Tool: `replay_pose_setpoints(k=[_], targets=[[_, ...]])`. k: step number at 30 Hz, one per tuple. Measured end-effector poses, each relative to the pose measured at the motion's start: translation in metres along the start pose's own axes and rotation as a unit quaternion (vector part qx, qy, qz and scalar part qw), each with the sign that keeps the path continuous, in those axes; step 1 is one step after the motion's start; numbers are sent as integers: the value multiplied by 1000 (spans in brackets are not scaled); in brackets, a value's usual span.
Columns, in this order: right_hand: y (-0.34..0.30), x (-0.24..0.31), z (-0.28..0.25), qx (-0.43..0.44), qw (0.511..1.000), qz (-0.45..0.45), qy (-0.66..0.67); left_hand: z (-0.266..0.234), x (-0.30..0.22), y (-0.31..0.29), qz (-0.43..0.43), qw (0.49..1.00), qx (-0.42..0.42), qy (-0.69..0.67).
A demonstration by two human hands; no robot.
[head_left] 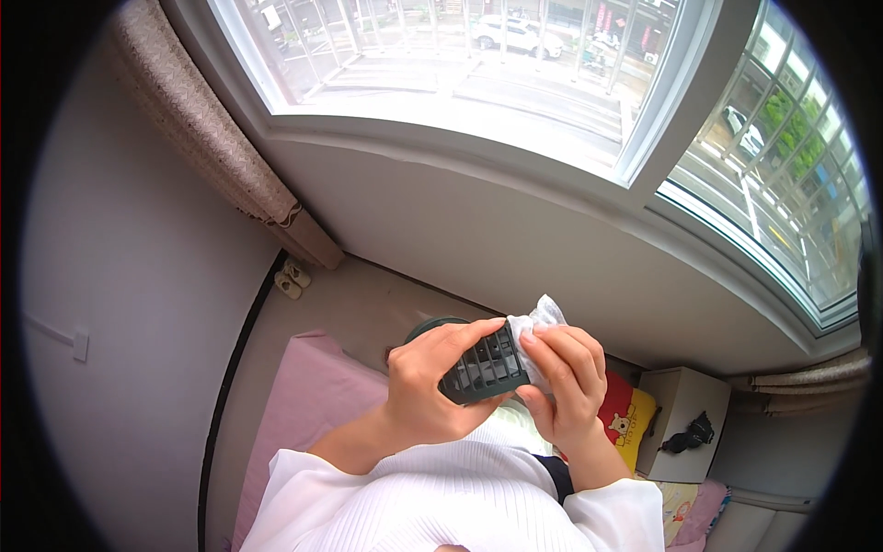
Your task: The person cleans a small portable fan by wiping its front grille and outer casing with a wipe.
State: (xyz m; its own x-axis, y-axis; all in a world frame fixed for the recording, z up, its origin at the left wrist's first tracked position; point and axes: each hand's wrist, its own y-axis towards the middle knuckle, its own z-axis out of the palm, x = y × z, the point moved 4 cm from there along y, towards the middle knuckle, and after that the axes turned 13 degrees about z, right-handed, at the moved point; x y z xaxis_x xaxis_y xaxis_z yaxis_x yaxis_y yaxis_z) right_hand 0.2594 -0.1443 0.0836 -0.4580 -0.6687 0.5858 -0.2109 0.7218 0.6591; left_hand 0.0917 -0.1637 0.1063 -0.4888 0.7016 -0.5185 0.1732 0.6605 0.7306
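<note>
A dark green slatted device (pixel 480 370), perhaps a small fan, is held up in front of my chest. My left hand (pixel 425 382) is closed around its left side, thumb below and fingers along the top edge. Dark bars run across its open-looking face, and a rounded dark part shows behind my left fingers. My right hand (pixel 568 382) pinches a crumpled white tissue (pixel 544 316) against the right end of the device. Part of the tissue sticks up above my right fingers, and the rest is hidden under them.
A pink-covered bed (pixel 308 391) lies below and to the left. On the right are a red and yellow cushion (pixel 633 419) and a pale bedside cabinet (pixel 688 386) bearing a black item (pixel 690 432). Light shoes (pixel 292 279) stand by the wall, under a beige curtain (pixel 216 129). Barred windows (pixel 460 74) are ahead.
</note>
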Motion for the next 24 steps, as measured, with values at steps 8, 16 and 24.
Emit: replay_pose_setpoints(k=[8,16,24], targets=[[-8,-4,-3,-21,998,-45,25,-1,5,-2,-13,1000,2,12],[-6,-2,-3,-21,999,-37,31,-1,3,-1,-17,1000,-1,-2],[6,4,-4,15,1000,-3,10,-1,1,-1,7,1000,5,18]])
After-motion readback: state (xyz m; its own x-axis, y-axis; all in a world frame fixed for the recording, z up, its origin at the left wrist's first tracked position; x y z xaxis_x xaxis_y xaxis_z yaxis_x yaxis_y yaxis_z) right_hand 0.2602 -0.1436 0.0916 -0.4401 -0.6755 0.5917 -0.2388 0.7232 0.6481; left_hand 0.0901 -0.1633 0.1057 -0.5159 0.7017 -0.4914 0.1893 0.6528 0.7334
